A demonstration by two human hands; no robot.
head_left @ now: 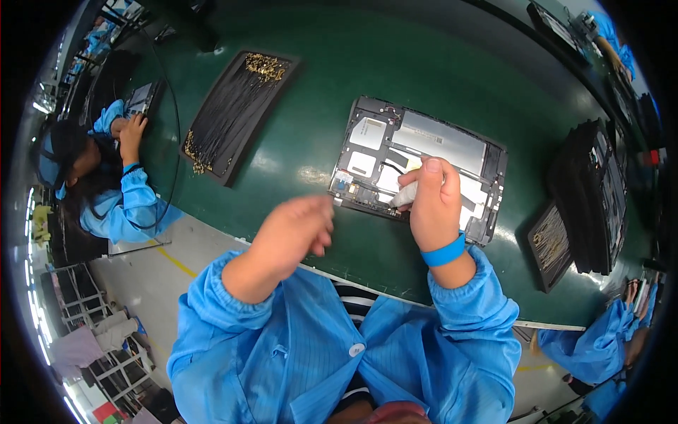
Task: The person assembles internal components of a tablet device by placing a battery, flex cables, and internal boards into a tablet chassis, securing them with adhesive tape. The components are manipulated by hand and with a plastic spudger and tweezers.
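An opened device chassis point(487, 202), like a tablet or thin laptop, lies on the green table in front of me, with silver panels and a small circuit board showing. My right hand point(436, 205), with a blue wrist band, is closed around a white-wrapped hand tool point(405, 194). Its dark tip points down at the near edge of the chassis, by the board; the exact kind of tool is hidden by my fingers. To the left of the chassis, my left hand point(300, 230) hovers over the table's near side, fingers curled and smeared by motion.
A dark tray point(236, 113) of thin black cables with gold ends lies at the left. On the right stand a stack of dark chassis point(590, 198) and another cable tray point(549, 244). A co-worker point(116, 184) in blue sits at the far left, handling a device.
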